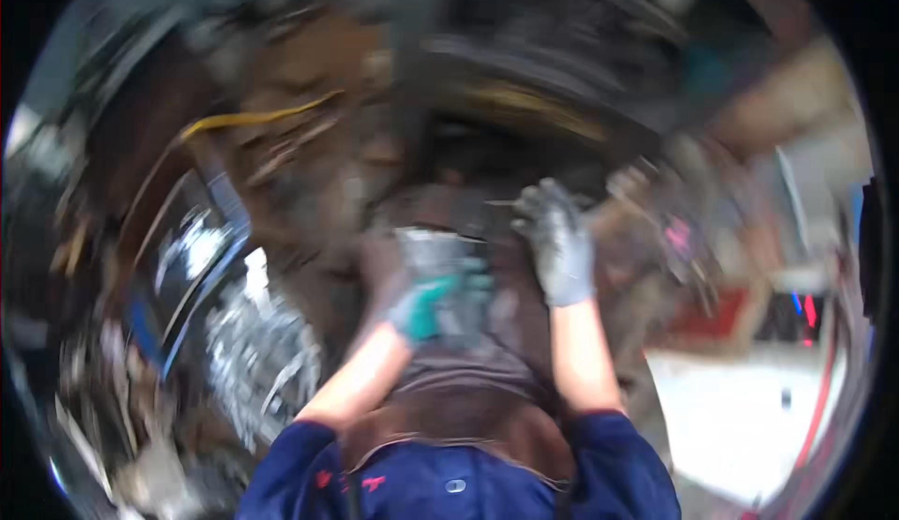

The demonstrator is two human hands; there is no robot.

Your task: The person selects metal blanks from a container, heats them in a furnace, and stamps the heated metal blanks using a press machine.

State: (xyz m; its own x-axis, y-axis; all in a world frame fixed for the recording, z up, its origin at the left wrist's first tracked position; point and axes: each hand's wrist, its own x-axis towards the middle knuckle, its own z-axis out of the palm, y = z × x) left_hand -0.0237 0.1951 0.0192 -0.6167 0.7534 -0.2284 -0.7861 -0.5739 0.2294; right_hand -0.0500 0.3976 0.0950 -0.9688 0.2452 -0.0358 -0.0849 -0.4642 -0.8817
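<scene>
Motion smears much of the head view. My left hand [435, 306], in a grey and green work glove, is closed round a grey block-like piece [433, 246] with a pale upper edge, held in front of my brown apron [440, 414]. Its exact kind is too blurred to tell. To the right, my right hand [554, 239], in a pale grey glove with dark smudges, is raised beside the piece and apart from it. Its fingers point away from me, with the thumb a little apart. A thin pale line shows left of its fingertips; whether it touches them is unclear.
Shiny crumpled silvery material [262, 361] lies in a heap at my left, beside a curved blue-edged object [201, 281]. A yellow strip [257, 118] crosses the brown clutter beyond. At my right are a white panel [740, 408] and a red box-like thing [709, 319].
</scene>
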